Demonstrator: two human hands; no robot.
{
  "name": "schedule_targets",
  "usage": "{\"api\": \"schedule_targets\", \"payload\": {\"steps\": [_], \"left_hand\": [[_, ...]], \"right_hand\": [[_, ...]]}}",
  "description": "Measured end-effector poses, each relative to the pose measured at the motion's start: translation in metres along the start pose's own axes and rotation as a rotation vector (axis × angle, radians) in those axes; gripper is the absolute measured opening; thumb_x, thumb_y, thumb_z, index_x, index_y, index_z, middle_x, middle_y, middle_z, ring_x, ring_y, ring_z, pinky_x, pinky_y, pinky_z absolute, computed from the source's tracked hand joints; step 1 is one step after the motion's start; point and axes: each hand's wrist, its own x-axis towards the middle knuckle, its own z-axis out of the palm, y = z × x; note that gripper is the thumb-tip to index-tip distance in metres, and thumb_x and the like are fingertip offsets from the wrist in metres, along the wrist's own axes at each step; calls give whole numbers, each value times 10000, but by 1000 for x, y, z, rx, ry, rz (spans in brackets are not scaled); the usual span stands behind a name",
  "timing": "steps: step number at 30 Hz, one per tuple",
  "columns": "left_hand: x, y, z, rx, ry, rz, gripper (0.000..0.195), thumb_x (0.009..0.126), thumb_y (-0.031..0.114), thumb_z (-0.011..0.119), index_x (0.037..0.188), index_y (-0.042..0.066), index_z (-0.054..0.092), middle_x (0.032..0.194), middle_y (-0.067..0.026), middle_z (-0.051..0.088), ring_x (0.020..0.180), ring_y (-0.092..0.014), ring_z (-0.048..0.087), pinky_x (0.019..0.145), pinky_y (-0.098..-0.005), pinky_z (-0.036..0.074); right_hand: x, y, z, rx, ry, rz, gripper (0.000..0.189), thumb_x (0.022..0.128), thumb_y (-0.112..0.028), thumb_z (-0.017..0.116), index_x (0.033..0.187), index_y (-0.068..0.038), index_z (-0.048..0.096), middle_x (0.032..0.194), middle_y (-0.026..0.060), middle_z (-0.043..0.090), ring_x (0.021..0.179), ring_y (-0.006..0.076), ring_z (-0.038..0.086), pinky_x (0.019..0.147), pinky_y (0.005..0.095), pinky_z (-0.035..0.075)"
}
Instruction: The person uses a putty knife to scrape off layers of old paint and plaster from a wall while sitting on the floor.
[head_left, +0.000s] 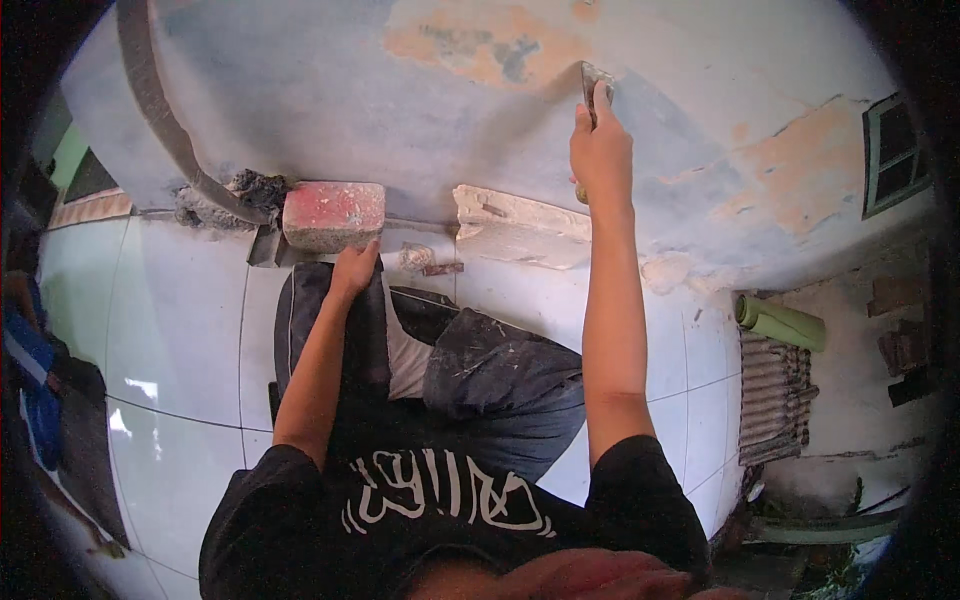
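Note:
My right hand (606, 154) grips a putty knife (595, 73), its flat metal blade up against the plastered wall (525, 142). The blade is just right of a patch of peeling orange paint (457, 41). Low at the left, my left hand (355, 268) rests by my bent knee, and its fingertips reach the lower right corner of a paint-spattered block with a red face (334, 206). Whether they press on it, I cannot tell. A long, whitish, plaster-crusted piece (521, 229) lies along the wall's foot between my two arms.
A dark pipe or strip (161, 112) runs down the wall to a dark, crumbly lump (259, 191). Small debris (442, 268) lies on the white tile floor (180, 322). At right are a green roll (780, 322) and corrugated sheets (772, 401). Another person (37, 375) is at the left edge.

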Motion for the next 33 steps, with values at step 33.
{"api": "schedule_targets", "payload": {"steps": [33], "left_hand": [[15,-12,11,-31,-71,-48,630,928,520,511,935,-89,675,987,-380,628,1081,-499,601,913,-496,458]], "right_hand": [[-25,21,46,-64,-32,35,543,1023,-269,471,1534,-154,327,843,262,691,818,442,677,725,513,540]]}}
